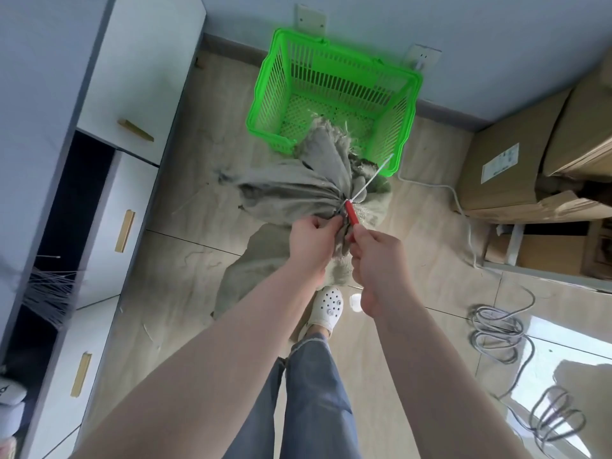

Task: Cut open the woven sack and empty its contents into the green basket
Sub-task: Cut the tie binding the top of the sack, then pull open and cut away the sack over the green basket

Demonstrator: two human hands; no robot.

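Two arms reach forward: the left hand (pixel 311 241) clutches the woven sack (pixel 298 190) at its bunched neck, and just beside it the right hand (pixel 377 260) grips a red-handled cutter (pixel 351 213) there. Beyond the grip sits the green basket (pixel 331 94).

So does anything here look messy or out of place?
Yes. The sack's frayed end hangs over the green basket's near rim, loose fibres litter the floor, and a grey cable lies tangled on the right.
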